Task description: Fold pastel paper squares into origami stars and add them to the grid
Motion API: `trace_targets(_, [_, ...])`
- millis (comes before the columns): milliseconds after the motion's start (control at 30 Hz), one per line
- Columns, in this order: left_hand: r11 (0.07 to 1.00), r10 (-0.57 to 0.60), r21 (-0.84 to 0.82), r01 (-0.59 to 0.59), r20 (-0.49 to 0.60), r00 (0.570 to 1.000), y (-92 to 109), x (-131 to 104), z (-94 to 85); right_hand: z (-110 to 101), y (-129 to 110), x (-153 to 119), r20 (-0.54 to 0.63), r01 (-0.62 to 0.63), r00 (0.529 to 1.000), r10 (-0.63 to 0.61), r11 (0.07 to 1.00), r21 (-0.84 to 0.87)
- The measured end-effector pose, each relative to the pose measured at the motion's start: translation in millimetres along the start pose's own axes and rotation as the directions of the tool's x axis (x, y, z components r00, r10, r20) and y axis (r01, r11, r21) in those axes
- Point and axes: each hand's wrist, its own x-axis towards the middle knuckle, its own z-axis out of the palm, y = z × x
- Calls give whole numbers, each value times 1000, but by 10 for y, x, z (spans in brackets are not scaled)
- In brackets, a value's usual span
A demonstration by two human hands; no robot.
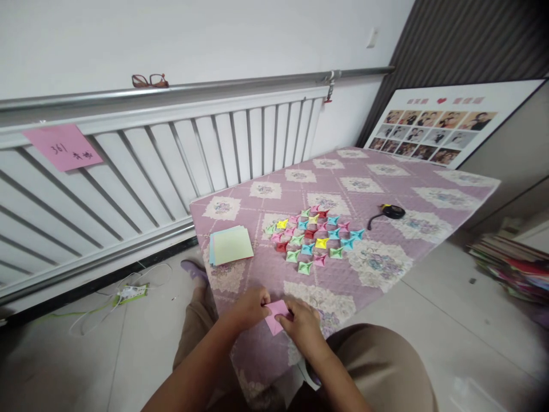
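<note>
Between my two hands is a small pink folded paper (275, 324), with crease lines showing on it, close to the table's near edge. My left hand (253, 307) grips its left corner between thumb and fingers. On the opposite side my right hand (303, 321) pinches the paper, its thumb lying on top. Beyond the hands, several small folded paper pieces (321, 243) in green, pink, red, blue and yellow sit in slanting rows. Left of them lies a stack of square paper sheets (234, 246), pale yellow on top with blue edges showing.
A purple patterned cloth (266, 274) covers the table. Toward its right side rests a black tape measure (392, 212). A white radiator (240, 137) borders the far left, with a pink note (63, 147) and glasses (150, 81) above. A photo board (450, 109) leans behind.
</note>
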Motion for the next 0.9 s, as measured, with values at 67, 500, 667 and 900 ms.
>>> trace_targets(67, [999, 25, -20, -26, -13, 1000, -4, -38, -17, -38, -3, 26, 28, 63, 998, -64, 997, 33])
trace_targets(500, [907, 239, 400, -134, -224, 945, -4, -300, 116, -117, -104, 29, -99, 411, 894, -437, 887, -212])
trace_targets(667, [845, 297, 505, -177, -168, 940, -159, -389, 403, 73, -8, -144, -49, 451, 877, -478, 855, -257])
trace_targets(900, [876, 238, 469, -116, -208, 949, -190, -484, 557, 125, 70, -214, 15, 407, 913, -409, 905, -124])
